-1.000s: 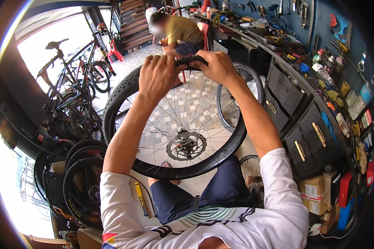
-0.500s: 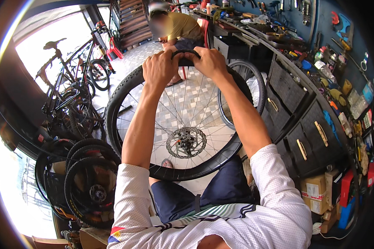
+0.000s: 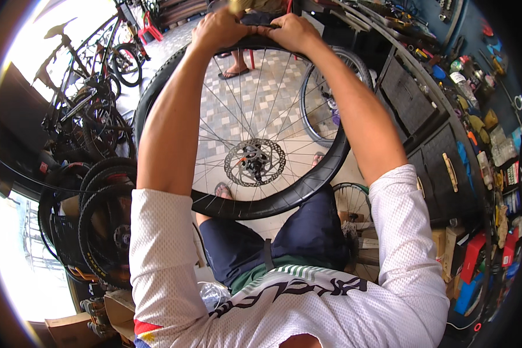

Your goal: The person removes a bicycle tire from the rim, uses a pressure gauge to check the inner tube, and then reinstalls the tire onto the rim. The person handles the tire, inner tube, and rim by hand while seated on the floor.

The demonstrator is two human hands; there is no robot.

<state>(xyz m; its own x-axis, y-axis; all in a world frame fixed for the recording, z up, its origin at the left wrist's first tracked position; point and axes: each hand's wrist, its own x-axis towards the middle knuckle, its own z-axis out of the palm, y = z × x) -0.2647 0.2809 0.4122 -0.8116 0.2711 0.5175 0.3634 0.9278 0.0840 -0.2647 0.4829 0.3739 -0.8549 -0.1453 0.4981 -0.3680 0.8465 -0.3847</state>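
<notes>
A spoked bicycle wheel [image 3: 255, 200] with a black rim and a disc rotor [image 3: 254, 162] at its hub rests upright against my lap. A black tyre [image 3: 156, 87] wraps its far and left side. My left hand [image 3: 217, 28] and my right hand [image 3: 290, 30] both grip the tyre at the top of the wheel, thumbs close together, arms stretched out over the spokes.
Bicycles [image 3: 90, 87] stand at the left by a bright doorway. Stacked tyres and wheels [image 3: 93, 220] lie at my lower left. Another wheel [image 3: 322, 98] leans against the dark drawer cabinet [image 3: 429, 127] on the right, under a cluttered workbench. A seated person's sandalled feet [image 3: 235, 71] show beyond the wheel.
The view has tipped downward, so my hands on the tyre's top now sit near the frame's upper edge. Both hands keep their grip and have drawn slightly closer together.
</notes>
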